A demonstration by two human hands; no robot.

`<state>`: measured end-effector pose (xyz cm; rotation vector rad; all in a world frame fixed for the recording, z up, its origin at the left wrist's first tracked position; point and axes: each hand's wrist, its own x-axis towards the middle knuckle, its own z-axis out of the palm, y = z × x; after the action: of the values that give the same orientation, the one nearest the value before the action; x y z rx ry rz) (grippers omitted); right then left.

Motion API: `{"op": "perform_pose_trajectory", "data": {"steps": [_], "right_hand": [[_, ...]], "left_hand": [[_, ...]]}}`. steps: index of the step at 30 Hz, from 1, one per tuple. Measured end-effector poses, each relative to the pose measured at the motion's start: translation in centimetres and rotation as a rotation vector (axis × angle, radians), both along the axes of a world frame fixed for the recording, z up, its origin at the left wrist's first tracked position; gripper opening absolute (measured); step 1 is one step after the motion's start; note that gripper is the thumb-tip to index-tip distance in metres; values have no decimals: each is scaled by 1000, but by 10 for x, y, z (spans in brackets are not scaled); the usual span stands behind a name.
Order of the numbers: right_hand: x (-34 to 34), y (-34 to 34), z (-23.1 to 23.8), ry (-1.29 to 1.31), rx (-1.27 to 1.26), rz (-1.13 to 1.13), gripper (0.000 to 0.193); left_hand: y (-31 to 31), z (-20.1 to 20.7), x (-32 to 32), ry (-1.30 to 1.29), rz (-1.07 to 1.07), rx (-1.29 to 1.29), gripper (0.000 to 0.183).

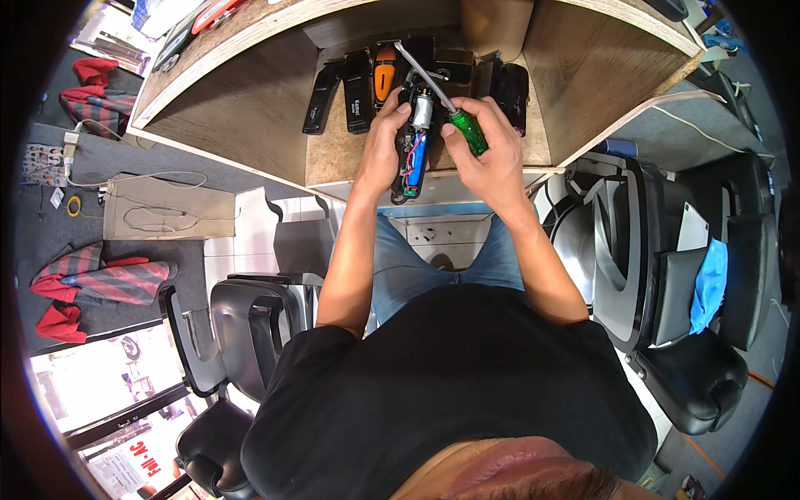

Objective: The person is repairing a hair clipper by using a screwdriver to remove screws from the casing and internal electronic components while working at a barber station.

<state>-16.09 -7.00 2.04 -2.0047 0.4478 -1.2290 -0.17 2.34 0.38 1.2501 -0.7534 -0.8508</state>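
My left hand [382, 150] is closed around an opened hair clipper [418, 154]. Its inside is bare: a silver motor [422, 110] sits above a blue battery cell with thin red wires, and a bit of green circuit board shows at the bottom end. In my right hand [493, 158] I grip a screwdriver [468, 132] by its green see-through handle. The metal shaft slants up and left across the clipper's top end, with the tip beyond it; whether the shaft touches the clipper I cannot tell.
On the wooden shelf [329, 158] stand black clippers [358, 92], an orange clipper [384, 73] and a dark case [512, 100]. Shelf walls rise on both sides. Black salon chairs [250, 321] flank me, a blue cloth [708, 287] on the right one. Red-and-grey cloth [104, 279] lies far left.
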Motion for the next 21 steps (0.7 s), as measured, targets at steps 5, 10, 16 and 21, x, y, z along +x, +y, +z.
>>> {"op": "perform_pose_trajectory", "data": {"steps": [5,10,16,21], "right_hand": [[1,2,0,23,-14,-19,29],[2,1,-2,17,-44,-15,28],[3,2,-2,-2,-17,8,27],[3,3,-3,10,-16,7,27]], "left_hand": [[-2,-4,-2,95,51,-21,62],[-1,1,-3,88,18,-19,54],[4,-1,0,105,-30,-43,61],[-1,-1,-5,74,19,-118,63]]}}
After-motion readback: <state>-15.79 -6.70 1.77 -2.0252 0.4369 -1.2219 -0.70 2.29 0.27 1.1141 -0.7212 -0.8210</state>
